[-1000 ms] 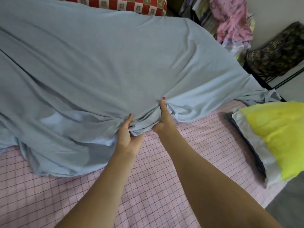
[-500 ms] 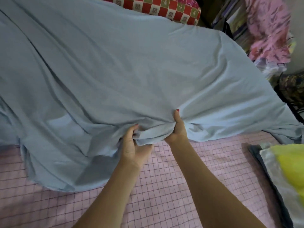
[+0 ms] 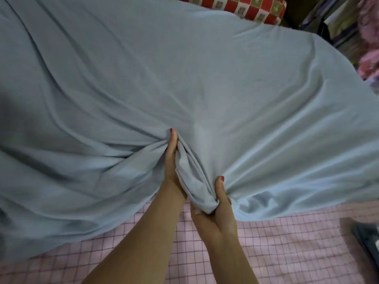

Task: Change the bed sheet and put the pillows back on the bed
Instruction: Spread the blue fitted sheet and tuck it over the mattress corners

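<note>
- A light blue sheet billows across most of the bed, from nine o'clock to three o'clock.
- Left hand grips a bunched fold of its near edge, at centre.
- Right hand clutches the same bunch just beside it, toward five o'clock.
- A pink checked sheet covers the mattress at six o'clock.
- A red checked pillow lies at twelve o'clock.

No readable text, labels, brands or numbers anywhere; the red checked fabric far above the grip carries only small motifs, not letters.
</note>
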